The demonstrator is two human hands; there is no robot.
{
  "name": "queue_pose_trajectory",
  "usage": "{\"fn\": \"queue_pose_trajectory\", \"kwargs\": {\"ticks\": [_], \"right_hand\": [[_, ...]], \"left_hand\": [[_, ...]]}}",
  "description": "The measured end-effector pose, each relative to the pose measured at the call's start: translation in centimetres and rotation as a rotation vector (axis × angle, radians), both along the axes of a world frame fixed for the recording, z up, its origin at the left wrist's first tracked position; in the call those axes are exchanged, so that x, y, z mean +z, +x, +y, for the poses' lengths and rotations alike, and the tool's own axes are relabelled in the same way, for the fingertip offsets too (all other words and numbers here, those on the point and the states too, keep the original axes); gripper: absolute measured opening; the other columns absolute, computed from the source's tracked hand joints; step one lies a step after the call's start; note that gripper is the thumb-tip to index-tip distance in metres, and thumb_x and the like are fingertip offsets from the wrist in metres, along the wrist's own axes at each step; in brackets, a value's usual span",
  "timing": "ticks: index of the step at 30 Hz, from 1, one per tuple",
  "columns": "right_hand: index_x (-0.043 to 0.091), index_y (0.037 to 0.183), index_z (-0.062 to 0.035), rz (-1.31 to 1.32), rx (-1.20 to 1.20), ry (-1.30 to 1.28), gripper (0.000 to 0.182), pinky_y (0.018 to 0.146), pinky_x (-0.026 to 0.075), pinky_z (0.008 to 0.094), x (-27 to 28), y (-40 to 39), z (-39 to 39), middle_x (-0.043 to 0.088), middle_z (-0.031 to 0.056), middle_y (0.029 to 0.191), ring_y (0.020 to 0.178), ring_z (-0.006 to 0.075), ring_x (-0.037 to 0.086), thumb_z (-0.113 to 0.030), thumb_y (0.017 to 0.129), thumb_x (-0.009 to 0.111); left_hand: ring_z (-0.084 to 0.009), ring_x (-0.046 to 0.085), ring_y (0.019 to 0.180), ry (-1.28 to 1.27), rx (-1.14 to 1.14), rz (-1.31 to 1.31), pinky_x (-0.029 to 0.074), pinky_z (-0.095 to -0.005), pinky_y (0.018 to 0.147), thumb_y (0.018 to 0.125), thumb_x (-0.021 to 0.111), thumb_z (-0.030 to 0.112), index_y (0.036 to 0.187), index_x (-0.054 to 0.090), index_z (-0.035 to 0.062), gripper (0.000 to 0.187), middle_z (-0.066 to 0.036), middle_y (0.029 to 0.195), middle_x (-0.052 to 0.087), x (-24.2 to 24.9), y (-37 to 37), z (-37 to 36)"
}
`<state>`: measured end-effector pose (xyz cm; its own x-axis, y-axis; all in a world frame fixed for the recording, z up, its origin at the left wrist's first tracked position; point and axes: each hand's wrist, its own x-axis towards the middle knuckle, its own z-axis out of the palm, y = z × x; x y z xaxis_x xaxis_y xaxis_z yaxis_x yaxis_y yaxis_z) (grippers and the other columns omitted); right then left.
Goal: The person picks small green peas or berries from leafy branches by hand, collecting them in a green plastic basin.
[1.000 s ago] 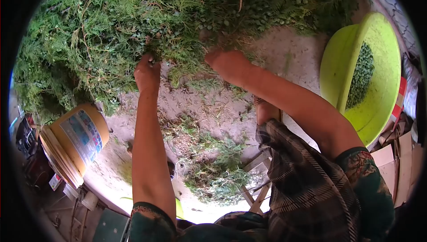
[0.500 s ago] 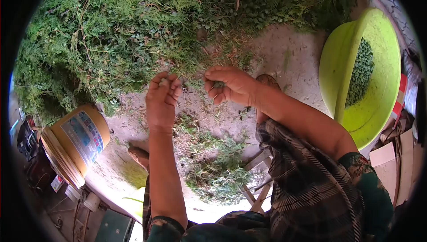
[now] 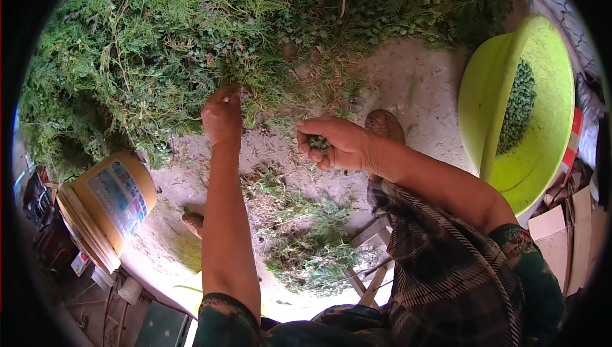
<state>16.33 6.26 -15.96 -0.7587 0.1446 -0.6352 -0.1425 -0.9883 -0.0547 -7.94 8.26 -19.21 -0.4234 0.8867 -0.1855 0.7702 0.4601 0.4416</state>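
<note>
My right hand (image 3: 335,143) is curled around a small clutch of green seed cones (image 3: 319,144), visible in the half-closed palm. To its left and a little higher, my left hand (image 3: 222,117) reaches the near edge of a big pile of cut conifer branches (image 3: 159,47). Its fingers are bent and pressed together against the foliage, and what is between them is hidden. More green cones (image 3: 517,108) lie in a large lime-green basin (image 3: 548,156) on the right, beyond my right forearm.
A yellow bucket (image 3: 137,187) with a printed label lies tipped at the left. Loose sprigs (image 3: 312,238) lie on the floor near my body, beside a wooden stool frame (image 3: 370,289). Shoes show on both sides; cardboard (image 3: 577,238) stands at lower right.
My left hand has moved up and slightly left, away from my right hand, into the foliage edge. My right hand has dropped slightly and turned, showing more of the cones.
</note>
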Motion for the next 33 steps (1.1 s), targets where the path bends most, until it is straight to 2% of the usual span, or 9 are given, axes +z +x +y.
{"fn": "queue_pose_trajectory", "kwargs": {"ticks": [5,9,12,15,20,24,26,29,33], "right_hand": [[0.057,0.090,-0.0046,-0.087,-0.025,0.071,0.024,0.057,0.052,0.0342,1.2,-0.2,0.1,0.061,0.0060,0.081,0.063,0.0141,0.056,-0.028,0.093,0.051],[0.057,0.098,-0.0025,-0.096,-0.121,0.020,0.023,0.081,0.050,0.0463,0.6,-0.3,-0.3,0.059,0.0080,0.089,0.073,0.0184,0.057,-0.023,0.092,0.050],[0.058,0.102,-0.0001,-0.036,-0.145,0.005,0.026,0.086,0.048,0.0459,-0.3,-0.1,-0.4,0.057,0.0097,0.096,0.082,0.0198,0.057,-0.024,0.093,0.051],[0.058,0.101,0.0004,-0.059,-0.134,-0.003,0.025,0.088,0.047,0.0464,-0.4,-0.1,-0.5,0.057,0.0097,0.095,0.083,0.0202,0.057,-0.022,0.093,0.050],[0.057,0.097,0.0003,-0.107,-0.127,0.015,0.023,0.088,0.046,0.0488,-0.3,-0.1,-0.5,0.054,0.0092,0.092,0.077,0.0202,0.056,-0.021,0.091,0.050],[0.059,0.099,0.0009,-0.096,-0.117,0.032,0.025,0.087,0.049,0.0471,-0.2,0.0,-0.3,0.056,0.0097,0.094,0.081,0.0204,0.058,-0.021,0.092,0.049],[0.058,0.100,0.0010,-0.096,-0.118,0.025,0.025,0.086,0.049,0.0479,0.0,0.1,-0.3,0.056,0.0100,0.094,0.081,0.0203,0.058,-0.022,0.092,0.050],[0.058,0.099,0.0015,-0.054,-0.133,-0.022,0.027,0.083,0.051,0.0486,0.5,0.2,-0.2,0.057,0.0107,0.091,0.078,0.0200,0.059,-0.023,0.092,0.049],[0.058,0.092,-0.0016,-0.006,-0.059,-0.089,0.026,0.068,0.055,0.0430,-0.3,0.2,-0.7,0.062,0.0112,0.084,0.071,0.0196,0.061,-0.026,0.092,0.048]], "left_hand": [[-0.0270,0.065,0.071,0.244,-0.210,0.257,0.051,-0.0347,0.062,0.076,0.065,0.011,0.086,0.068,0.0053,0.012,-0.014,0.081,0.067,0.9,1.2,-1.8],[-0.0169,0.061,0.061,0.180,-0.084,-0.117,0.048,-0.0296,0.051,0.076,0.064,0.004,0.085,0.067,0.0019,0.009,-0.011,0.080,0.067,5.2,4.6,-4.7],[-0.0128,0.060,0.060,0.125,-0.046,-0.383,0.047,-0.0279,0.051,0.078,0.061,0.002,0.085,0.066,0.0009,0.009,-0.010,0.079,0.067,4.6,4.6,-5.9],[-0.0207,0.064,0.066,0.219,0.052,-0.099,0.051,-0.0319,0.058,0.078,0.064,0.005,0.090,0.067,-0.0002,0.014,-0.014,0.083,0.068,1.9,0.9,-4.6],[-0.0256,0.065,0.073,0.098,-0.066,-0.059,0.051,-0.0349,0.066,0.077,0.065,0.007,0.094,0.067,0.0023,0.018,-0.016,0.086,0.067,0.8,1.1,-1.8],[-0.0225,0.062,0.070,0.187,-0.132,0.021,0.049,-0.0322,0.065,0.078,0.065,0.012,0.097,0.067,0.0034,0.021,-0.012,0.085,0.066,0.7,1.4,-2.6],[-0.0188,0.061,0.073,0.019,0.087,-0.218,0.048,-0.0305,0.064,0.079,0.064,0.010,0.096,0.065,0.0031,0.018,-0.009,0.086,0.066,4.9,4.2,-3.4],[-0.0106,0.053,0.057,-0.037,-0.261,-0.650,0.043,-0.0257,0.051,0.084,0.064,0.015,0.094,0.065,0.0041,0.015,-0.007,0.073,0.063,6.6,5.8,-7.0],[-0.0122,0.056,0.059,0.024,0.049,-0.294,0.045,-0.0275,0.053,0.085,0.062,0.013,0.093,0.067,0.0032,0.013,-0.009,0.074,0.065,5.1,2.4,-5.3]]}}
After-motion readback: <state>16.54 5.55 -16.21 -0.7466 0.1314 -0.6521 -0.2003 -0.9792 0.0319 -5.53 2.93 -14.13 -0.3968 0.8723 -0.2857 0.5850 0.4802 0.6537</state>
